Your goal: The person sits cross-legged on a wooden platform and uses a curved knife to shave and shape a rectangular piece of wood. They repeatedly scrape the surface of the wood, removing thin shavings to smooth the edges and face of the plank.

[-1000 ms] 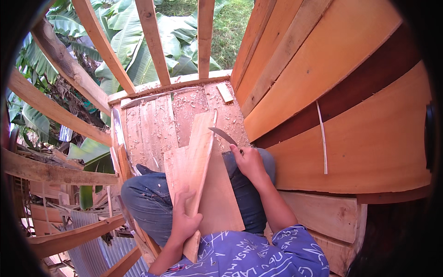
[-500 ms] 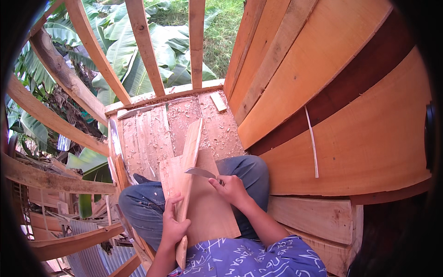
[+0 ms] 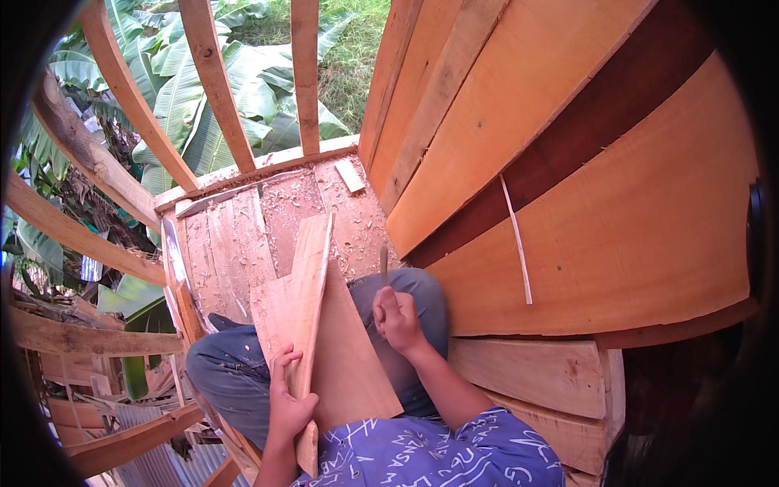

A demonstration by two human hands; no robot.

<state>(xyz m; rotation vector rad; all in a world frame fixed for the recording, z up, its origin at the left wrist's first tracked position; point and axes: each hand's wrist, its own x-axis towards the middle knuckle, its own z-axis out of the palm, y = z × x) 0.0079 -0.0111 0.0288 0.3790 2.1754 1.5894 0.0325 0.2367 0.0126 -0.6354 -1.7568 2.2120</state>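
Across my lap, a long narrow wooden board (image 3: 309,296) leans on edge over a wider flat board (image 3: 354,369). My left hand (image 3: 290,399) grips the narrow board near its close end, the fingers over one side and the thumb on the other. Above my right knee, my right hand (image 3: 396,320) is closed around the handle of a knife. The knife's blade (image 3: 384,263) points up and away from me, seen nearly edge-on. It is apart from the board; the handle is mostly hidden inside my fist.
Curled shavings litter the plank floor (image 3: 284,213), where a small wood offcut (image 3: 350,176) lies. Upright wooden slats (image 3: 215,89) stand ahead and to the left. A wall of wide planks (image 3: 600,243) rises at the right, with a thin pale strip (image 3: 516,239) against it.
My right hand has drawn the knife off the board to the right, and the blade has swung from pointing left to pointing away. My left hand keeps its grip. The whole view has shifted slightly.
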